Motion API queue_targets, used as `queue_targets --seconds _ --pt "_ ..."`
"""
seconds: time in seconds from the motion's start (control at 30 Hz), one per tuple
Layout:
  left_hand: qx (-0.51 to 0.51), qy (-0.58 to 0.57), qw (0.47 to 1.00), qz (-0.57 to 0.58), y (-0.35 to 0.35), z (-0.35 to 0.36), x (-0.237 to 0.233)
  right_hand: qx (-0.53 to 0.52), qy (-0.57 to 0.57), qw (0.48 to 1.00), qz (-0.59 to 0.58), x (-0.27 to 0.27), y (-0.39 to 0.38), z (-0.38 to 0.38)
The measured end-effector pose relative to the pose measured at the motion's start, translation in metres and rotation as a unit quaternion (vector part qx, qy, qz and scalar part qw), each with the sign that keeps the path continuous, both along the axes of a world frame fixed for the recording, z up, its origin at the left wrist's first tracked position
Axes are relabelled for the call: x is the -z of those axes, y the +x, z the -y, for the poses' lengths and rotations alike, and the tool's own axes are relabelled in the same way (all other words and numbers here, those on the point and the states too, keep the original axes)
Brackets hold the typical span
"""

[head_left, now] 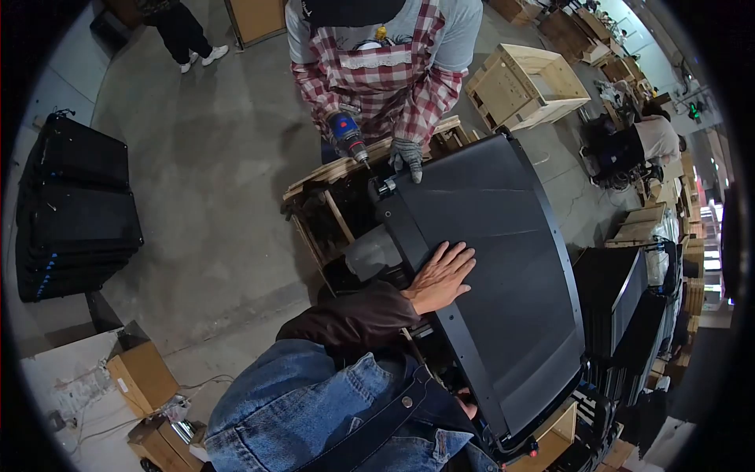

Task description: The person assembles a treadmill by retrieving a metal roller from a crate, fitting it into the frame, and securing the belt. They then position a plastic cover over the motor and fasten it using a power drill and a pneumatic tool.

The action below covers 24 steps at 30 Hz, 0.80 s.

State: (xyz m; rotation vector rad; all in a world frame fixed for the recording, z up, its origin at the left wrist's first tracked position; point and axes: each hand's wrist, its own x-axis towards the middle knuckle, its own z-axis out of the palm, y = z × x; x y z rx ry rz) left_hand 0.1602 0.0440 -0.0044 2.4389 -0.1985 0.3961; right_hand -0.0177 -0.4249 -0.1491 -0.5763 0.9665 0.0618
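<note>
My left hand (442,279) lies flat with fingers spread on a large black panel (503,228), near its perforated edge rail. The panel rests tilted over a wooden crate frame (314,228). My right hand (467,404) shows only as a small patch by the panel's lower left edge; its fingers are hidden. Opposite me, a person in a checked apron holds a blue cordless drill (346,135), its bit pointing at a metal bracket (386,187) at the panel's corner. That person's gloved hand (407,159) presses on the same corner.
Stacked black panels (82,197) stand at the left, with more dark panels (609,307) at the right. An open wooden crate (525,88) sits behind the panel. Cardboard boxes (143,377) lie at lower left. Another person (633,149) bends over at the right.
</note>
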Motion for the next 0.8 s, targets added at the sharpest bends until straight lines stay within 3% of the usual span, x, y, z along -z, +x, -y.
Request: queue_targets --seconds 0.17,0.3,0.33,0.37,0.5,0.53,0.57,0.8 --pt "-0.015 0.006 1.0 0.026 0.0 0.002 0.007 0.216 0.094 0.967 -0.095 -0.033 0.019 -0.027" --pt "-0.013 0.004 0.999 0.03 0.001 0.002 0.008 0.222 0.085 0.967 -0.089 -0.015 0.014 -0.015" --pt "-0.013 0.004 0.999 0.031 0.001 0.003 0.008 0.098 0.427 0.899 -0.026 0.009 0.013 0.003" --pt "-0.014 0.003 0.999 0.031 0.001 0.003 0.01 -0.04 0.708 0.704 0.04 0.024 0.012 0.014" --pt "-0.025 0.004 0.999 0.033 0.002 0.004 0.011 -0.045 0.72 0.688 0.075 0.014 0.013 -0.002" --pt "-0.024 0.004 0.999 0.032 0.002 0.004 0.011 0.09 0.433 0.897 -0.005 -0.008 0.016 -0.011" --pt "-0.022 0.005 0.999 0.035 0.002 0.004 0.011 0.212 0.081 0.97 -0.085 -0.026 0.018 -0.022" --pt "-0.024 0.008 0.999 0.041 0.002 0.004 0.011 0.188 0.127 0.972 -0.059 -0.018 0.014 -0.017"
